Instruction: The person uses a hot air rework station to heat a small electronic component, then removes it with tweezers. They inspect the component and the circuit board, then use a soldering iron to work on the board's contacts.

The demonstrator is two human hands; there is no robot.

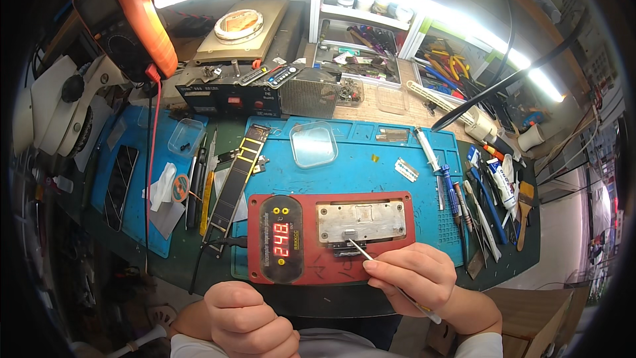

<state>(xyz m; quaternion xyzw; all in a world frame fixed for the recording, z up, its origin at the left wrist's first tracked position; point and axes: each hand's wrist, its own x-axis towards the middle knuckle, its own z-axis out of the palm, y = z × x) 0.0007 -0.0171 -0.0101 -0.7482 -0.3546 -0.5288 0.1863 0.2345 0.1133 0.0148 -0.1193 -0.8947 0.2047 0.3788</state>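
Note:
My right hand point(417, 278) pinches a slim metal hand tool point(396, 288) with a thin shaft and a pale rear end. The tool's tip meets a small grey chip-like piece point(350, 233) at the front edge of a silver metal plate point(387, 215). That plate is set into a red heating station point(318, 202) with a lit red digital display point(281, 240). Just in front of the plate is a small dark clamp-like part point(346, 250). My left hand point(248, 318) is closed in a fist near the station's front left corner, with nothing showing in it.
A blue mat point(271, 159) lies beneath the station, bearing a clear plastic box point(313, 144). To the right are a syringe point(427, 149), screwdrivers, a white tube point(502, 184) and a brush point(525, 202). Leftward stand an orange multimeter point(149, 23) and a microscope point(56, 106). A black power unit point(228, 101) sits behind.

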